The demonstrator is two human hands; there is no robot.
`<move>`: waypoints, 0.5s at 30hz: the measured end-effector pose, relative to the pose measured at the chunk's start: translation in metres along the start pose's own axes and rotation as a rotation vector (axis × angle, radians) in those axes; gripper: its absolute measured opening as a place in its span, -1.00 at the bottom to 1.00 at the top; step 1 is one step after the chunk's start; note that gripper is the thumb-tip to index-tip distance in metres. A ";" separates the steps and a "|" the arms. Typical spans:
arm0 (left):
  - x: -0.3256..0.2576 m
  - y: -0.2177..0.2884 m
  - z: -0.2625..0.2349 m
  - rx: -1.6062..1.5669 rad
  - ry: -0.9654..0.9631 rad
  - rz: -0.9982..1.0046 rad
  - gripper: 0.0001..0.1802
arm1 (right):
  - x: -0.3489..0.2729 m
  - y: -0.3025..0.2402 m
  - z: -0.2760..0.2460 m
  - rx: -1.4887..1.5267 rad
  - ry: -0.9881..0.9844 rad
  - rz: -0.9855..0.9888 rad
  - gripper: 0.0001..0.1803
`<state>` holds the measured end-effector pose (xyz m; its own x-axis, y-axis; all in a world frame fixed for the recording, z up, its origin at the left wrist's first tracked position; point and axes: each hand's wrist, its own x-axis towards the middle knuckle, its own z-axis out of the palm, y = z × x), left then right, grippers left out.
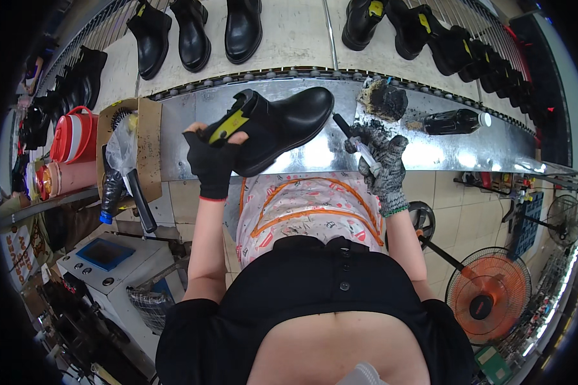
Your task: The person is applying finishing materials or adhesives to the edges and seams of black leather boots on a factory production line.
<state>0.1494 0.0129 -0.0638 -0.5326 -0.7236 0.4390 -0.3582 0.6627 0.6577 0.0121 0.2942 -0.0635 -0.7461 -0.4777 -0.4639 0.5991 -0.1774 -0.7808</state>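
My left hand [210, 165], in a black glove with bare fingertips, grips a black ankle boot [295, 119] by its shaft. A yellow-green tag [230, 127] shows at the boot's opening between my fingers. The boot lies tilted over the metal ledge, its toe pointing right. Beyond the toe, my right hand [386, 163], in a grey knitted glove, is closed around a slim pen-like tool [342, 124] with a white barrel and a black end. That black end points toward the boot's toe; whether they touch I cannot tell.
A black-stained lump [386, 101] and a dark bottle with a white cap [456, 122] are on the metal ledge [469, 154]. At left stands a cardboard box [149, 151] with brushes, beside a red jug [75, 138]. More boots [244, 32] line the conveyor behind. A fan [488, 295] stands lower right.
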 end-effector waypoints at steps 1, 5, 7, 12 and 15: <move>-0.005 0.007 -0.003 -0.011 -0.047 -0.027 -0.20 | 0.000 0.002 -0.002 0.041 -0.011 -0.006 -0.20; -0.023 0.030 -0.015 -0.195 -0.208 -0.202 -0.18 | -0.009 -0.009 0.005 0.042 -0.134 0.000 -0.22; -0.030 0.039 -0.019 -0.215 -0.285 -0.167 -0.15 | -0.017 -0.010 0.016 0.020 -0.014 -0.052 -0.25; -0.052 0.039 -0.014 -0.686 -0.559 -0.499 -0.16 | -0.027 -0.018 0.015 -0.180 -0.086 -0.102 -0.35; -0.058 0.052 -0.011 -0.804 -0.635 -0.651 -0.20 | -0.030 -0.021 0.014 -0.562 -0.150 -0.250 -0.65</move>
<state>0.1700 0.0875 -0.0483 -0.7920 -0.5040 -0.3446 -0.2402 -0.2618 0.9348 0.0263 0.3005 -0.0273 -0.7704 -0.6027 -0.2077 0.1378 0.1607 -0.9773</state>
